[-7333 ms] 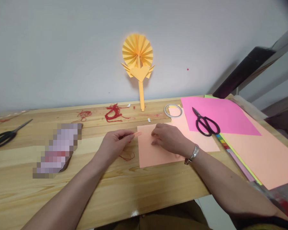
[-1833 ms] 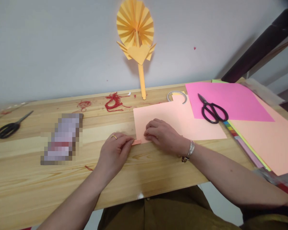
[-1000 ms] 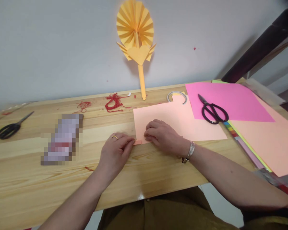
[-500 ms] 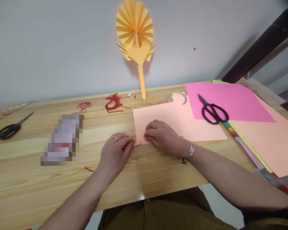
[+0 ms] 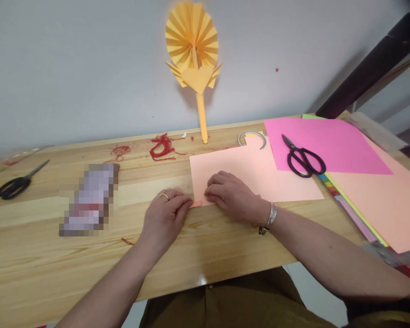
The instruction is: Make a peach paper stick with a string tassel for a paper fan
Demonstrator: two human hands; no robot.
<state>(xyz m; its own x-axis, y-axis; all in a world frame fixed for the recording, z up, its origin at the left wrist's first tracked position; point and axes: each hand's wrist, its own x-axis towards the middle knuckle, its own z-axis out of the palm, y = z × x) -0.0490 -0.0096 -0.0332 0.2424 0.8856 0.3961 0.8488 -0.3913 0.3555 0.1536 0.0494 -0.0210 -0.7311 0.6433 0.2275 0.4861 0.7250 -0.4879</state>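
A light pink paper sheet [image 5: 225, 166] lies on the wooden table, a small folded strip [image 5: 197, 203] at its near left corner. My left hand [image 5: 166, 214], with a ring on one finger, pinches the left end of that strip between thumb and fingertips. Resting on the sheet just right of the strip is my right hand [image 5: 230, 196]; its fingers are curled together with the tips down on the paper. Whether anything lies under those fingertips is hidden.
Black-handled scissors [image 5: 302, 157] lie on a bright pink sheet [image 5: 338, 146]. More scissors [image 5: 15, 187] and a blurred object [image 5: 92, 198] are at left. Red threads [image 5: 162, 146] and a metal ring [image 5: 239, 139] lie behind. A yellow paper fan [image 5: 200, 79] leans on the wall.
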